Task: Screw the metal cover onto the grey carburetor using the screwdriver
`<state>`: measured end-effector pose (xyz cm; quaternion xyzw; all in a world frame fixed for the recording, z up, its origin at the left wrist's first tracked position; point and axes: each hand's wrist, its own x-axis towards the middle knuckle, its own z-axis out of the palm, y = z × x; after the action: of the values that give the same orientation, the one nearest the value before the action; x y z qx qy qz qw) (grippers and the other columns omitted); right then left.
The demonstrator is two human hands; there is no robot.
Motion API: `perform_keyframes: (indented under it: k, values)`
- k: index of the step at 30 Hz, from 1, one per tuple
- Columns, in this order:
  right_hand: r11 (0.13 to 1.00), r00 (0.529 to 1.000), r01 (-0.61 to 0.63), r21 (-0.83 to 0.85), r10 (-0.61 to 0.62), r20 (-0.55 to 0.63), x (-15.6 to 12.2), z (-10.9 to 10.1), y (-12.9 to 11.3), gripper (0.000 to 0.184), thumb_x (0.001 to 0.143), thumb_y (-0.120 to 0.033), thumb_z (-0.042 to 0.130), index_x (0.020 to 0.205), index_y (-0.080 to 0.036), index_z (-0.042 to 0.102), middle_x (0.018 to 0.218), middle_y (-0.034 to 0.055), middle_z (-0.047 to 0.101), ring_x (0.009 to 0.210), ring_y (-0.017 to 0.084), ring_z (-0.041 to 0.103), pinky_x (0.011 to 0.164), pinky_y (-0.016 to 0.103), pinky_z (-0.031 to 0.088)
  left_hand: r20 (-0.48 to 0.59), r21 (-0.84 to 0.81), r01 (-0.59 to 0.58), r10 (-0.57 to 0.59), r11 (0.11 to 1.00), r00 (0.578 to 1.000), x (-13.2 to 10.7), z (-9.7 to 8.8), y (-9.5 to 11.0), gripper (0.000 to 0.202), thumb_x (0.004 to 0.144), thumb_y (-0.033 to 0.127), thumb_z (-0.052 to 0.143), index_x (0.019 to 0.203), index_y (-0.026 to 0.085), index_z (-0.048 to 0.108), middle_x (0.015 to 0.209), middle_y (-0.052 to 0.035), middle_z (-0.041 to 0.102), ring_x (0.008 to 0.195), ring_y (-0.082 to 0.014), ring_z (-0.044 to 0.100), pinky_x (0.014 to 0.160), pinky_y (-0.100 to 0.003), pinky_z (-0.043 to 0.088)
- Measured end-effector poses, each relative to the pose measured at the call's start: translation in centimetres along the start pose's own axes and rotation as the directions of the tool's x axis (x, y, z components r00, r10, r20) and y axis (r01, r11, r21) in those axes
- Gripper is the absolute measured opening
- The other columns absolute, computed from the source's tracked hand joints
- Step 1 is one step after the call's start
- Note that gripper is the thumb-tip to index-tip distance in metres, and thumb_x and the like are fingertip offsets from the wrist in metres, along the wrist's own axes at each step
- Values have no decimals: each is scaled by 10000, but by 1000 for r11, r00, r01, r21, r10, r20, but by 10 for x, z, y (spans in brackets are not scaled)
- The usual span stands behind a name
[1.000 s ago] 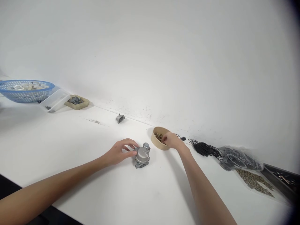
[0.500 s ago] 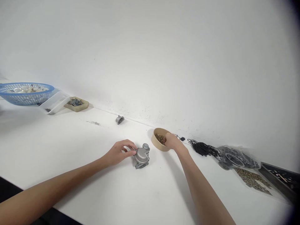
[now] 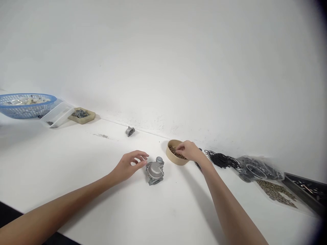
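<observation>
- The left hand [image 3: 129, 165] rests on the white table [image 3: 76, 163] just beside a grey cast-metal housing [image 3: 154, 171], fingers loosely spread and holding nothing; whether a fingertip touches the casting cannot be told.
- The housing lies near the table's middle, between the two hands. Its domed face is up, its long axis runs from the near left to the far right, and its round capped boss [image 3: 159, 159] points toward the far wall.
- The right hand [image 3: 187, 150] hovers over a tan round bowl [image 3: 176, 158] of small brass-coloured parts [image 3: 173, 150], fingertips pinched together low at the heap; whether they hold a part is too small to tell.
- The bowl stands just right of the housing, apart from it.
- Right of the bowl lie black rubber rings [image 3: 221, 160] and clear bags of parts [image 3: 263, 175].
- Far left: a blue basket [image 3: 27, 106], a clear tray [image 3: 58, 114] and a tan tray [image 3: 81, 115].
- A small grey metal piece [image 3: 129, 131] lies alone near the wall.
</observation>
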<state>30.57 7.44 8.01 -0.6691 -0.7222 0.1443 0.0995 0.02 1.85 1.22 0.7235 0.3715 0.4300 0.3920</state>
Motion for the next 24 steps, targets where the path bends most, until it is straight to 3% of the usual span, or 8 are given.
perform_keyframes:
  k: [3,5,7,12,17,24]
  values:
    - [972,985,159,175,-168,38,-22,-11,-32,176,907,-353,627,928,-283,787,995,0,774,877,185,701,732,270,517,-78,8,-109,110,994,991,-4,-1,5,178,898,333,719,1040,227,728,939,-31,742,837,-167,692,733,-277,576]
    - [890,950,277,363,-309,33,-38,-12,-56,195,867,-393,662,902,-252,792,890,25,765,802,190,679,669,278,498,-98,14,-186,186,983,978,-6,0,9,169,881,291,744,1030,213,727,935,-33,744,797,-157,697,707,-270,590]
    - [828,922,309,468,-381,64,-49,-7,-78,203,849,-395,677,880,-233,797,775,29,729,709,171,631,597,273,451,-103,8,-271,271,962,957,-8,1,11,175,874,243,752,1042,203,722,975,-44,748,813,-160,713,709,-271,610]
    - [758,899,216,616,-401,177,-56,14,-104,195,803,-389,753,866,-212,806,646,4,653,590,122,516,531,260,357,-164,26,-362,361,932,918,-8,1,12,68,871,161,744,933,188,739,859,-23,758,740,-135,710,668,-231,623]
    - [660,892,96,745,-389,230,-53,23,-101,248,757,-394,814,909,-198,823,749,51,753,672,156,609,624,282,432,-151,80,-405,412,911,898,-7,-4,13,68,879,141,729,876,196,769,822,-15,765,720,-125,695,633,-209,613]
    - [606,913,77,792,-361,188,-64,25,-104,288,765,-418,815,913,-171,811,730,69,762,594,130,568,556,265,397,-118,14,-338,337,941,934,-11,-3,15,84,862,140,712,904,181,772,869,-29,769,772,-143,716,676,-239,657]
